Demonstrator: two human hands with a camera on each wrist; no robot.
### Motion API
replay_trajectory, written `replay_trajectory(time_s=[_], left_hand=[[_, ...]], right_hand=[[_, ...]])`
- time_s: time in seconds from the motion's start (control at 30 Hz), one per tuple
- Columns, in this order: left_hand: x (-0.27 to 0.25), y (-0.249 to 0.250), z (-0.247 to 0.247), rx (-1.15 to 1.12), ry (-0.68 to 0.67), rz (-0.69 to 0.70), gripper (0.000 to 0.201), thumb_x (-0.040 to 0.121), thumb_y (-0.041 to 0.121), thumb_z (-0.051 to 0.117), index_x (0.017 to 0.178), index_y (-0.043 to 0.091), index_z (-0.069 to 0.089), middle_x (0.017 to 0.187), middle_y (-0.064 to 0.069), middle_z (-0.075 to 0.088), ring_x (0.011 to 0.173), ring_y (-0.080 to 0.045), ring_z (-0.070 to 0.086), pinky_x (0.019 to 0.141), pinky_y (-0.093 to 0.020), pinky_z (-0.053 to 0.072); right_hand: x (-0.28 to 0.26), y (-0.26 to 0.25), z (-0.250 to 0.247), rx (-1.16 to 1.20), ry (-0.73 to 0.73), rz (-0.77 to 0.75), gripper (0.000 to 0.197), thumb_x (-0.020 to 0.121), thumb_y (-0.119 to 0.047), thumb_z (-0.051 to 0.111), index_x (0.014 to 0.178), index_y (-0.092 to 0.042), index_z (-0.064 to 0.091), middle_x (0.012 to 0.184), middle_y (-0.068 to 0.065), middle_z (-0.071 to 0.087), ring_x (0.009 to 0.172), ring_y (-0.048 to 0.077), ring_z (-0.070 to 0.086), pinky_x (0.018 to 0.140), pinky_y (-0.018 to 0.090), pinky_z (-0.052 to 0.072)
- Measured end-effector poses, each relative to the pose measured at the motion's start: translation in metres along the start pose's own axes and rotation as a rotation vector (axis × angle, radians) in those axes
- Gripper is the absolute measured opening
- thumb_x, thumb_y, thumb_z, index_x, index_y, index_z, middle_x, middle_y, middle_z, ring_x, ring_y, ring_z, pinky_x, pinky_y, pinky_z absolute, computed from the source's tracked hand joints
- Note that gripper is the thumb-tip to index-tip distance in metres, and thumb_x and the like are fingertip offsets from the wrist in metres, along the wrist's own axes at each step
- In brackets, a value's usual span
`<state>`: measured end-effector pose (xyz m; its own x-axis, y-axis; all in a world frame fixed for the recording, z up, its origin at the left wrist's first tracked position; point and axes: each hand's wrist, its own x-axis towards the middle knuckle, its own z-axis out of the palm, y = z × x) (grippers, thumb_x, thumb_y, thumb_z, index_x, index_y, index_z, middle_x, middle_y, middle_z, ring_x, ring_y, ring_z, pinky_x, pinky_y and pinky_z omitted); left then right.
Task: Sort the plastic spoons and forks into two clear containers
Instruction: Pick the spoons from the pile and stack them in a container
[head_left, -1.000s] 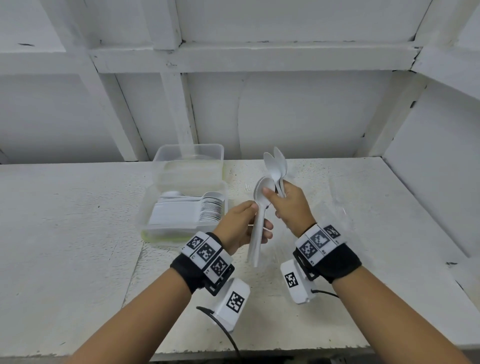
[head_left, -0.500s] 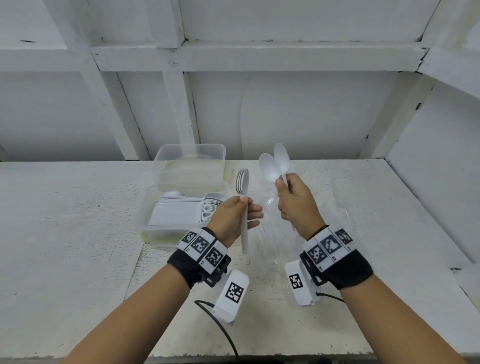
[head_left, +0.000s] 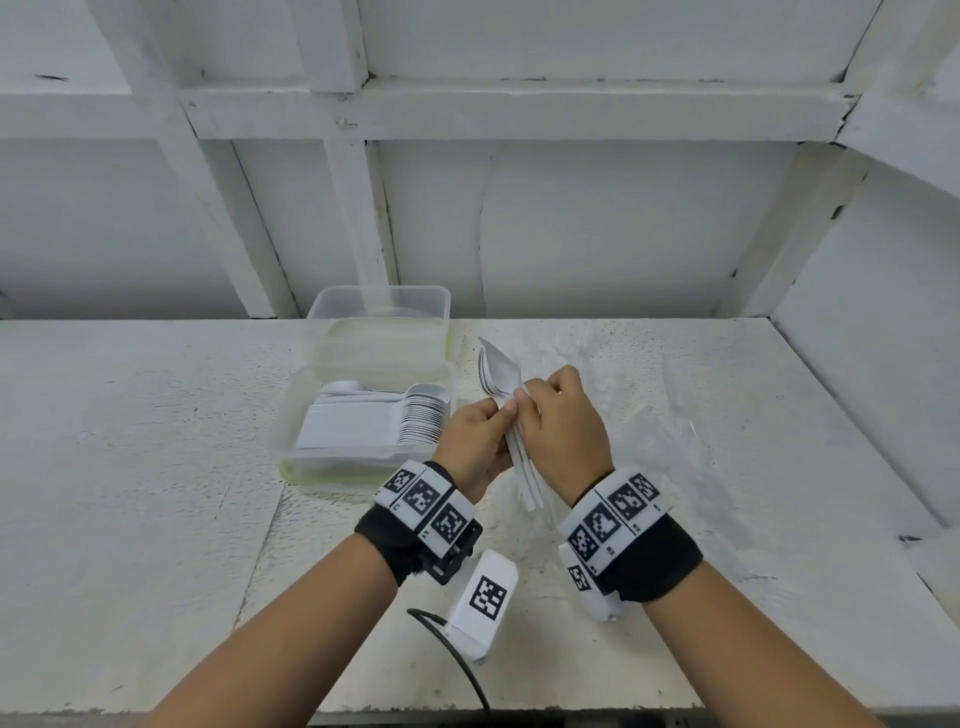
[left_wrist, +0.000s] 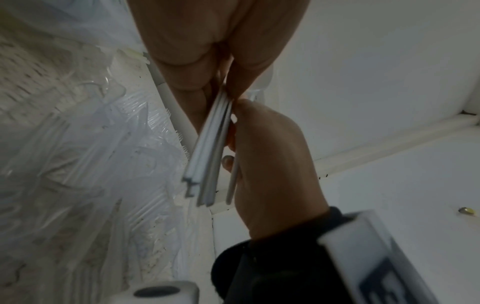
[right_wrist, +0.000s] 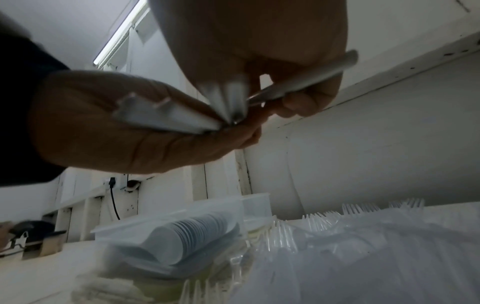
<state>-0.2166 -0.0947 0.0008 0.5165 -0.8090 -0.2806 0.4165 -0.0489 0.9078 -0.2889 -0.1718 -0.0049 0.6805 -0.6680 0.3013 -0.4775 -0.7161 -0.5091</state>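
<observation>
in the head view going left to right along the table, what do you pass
near clear container of stacked white spoons → left hand → bundle of white spoons held in both hands → right hand → crumpled clear plastic bag

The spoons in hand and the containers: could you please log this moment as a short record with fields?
left hand: grips the white spoons by their handles
right hand: pinches the same bundle
spoon bowls: up, handles down
near container: holds stacked white spoons
far container: contents unclear
clear forks: loose pile on the table, right of the containers
</observation>
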Motion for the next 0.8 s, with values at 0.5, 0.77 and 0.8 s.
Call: replay_trajectory(time_s=[0.5, 0.77, 0.8], left_hand=[[-0.004, 0.006, 0.003, -0.054, 0.062, 0.022, 0.017, 0.100, 0.009, 0.038, 0.090, 0.007, 0.052, 0.074, -0.003, 0.059, 0.064, -0.011, 0.059, 0.061, -0.022, 0.051], [-0.010, 0.009, -0.002, -0.068, -0.037, 0.015, 0.014, 0.099, 0.011, 0.041, 0.091, 0.010, 0.052, 0.081, -0.004, 0.068, 0.063, -0.009, 0.068, 0.056, -0.024, 0.055], [-0.011, 0.009, -0.004, -0.058, -0.048, 0.011, 0.015, 0.099, 0.011, 0.041, 0.092, 0.010, 0.054, 0.083, -0.006, 0.067, 0.063, -0.009, 0.068, 0.055, -0.024, 0.055]], right_hand=[[-0.004, -0.001, -0.002, 0.380, 0.039, 0.106, 0.018, 0.099, -0.019, 0.038, 0.113, -0.012, 0.046, 0.083, 0.000, 0.054, 0.071, 0.008, 0.054, 0.061, 0.019, 0.045], [-0.007, -0.006, 0.004, 0.243, 0.152, 0.038, 0.022, 0.092, -0.018, 0.053, 0.108, -0.014, 0.069, 0.100, 0.007, 0.048, 0.097, 0.024, 0.046, 0.083, 0.031, 0.044], [-0.006, -0.005, 0.002, 0.281, 0.123, 0.044, 0.023, 0.092, -0.017, 0.053, 0.108, -0.015, 0.069, 0.099, 0.003, 0.045, 0.099, 0.023, 0.044, 0.085, 0.031, 0.044]])
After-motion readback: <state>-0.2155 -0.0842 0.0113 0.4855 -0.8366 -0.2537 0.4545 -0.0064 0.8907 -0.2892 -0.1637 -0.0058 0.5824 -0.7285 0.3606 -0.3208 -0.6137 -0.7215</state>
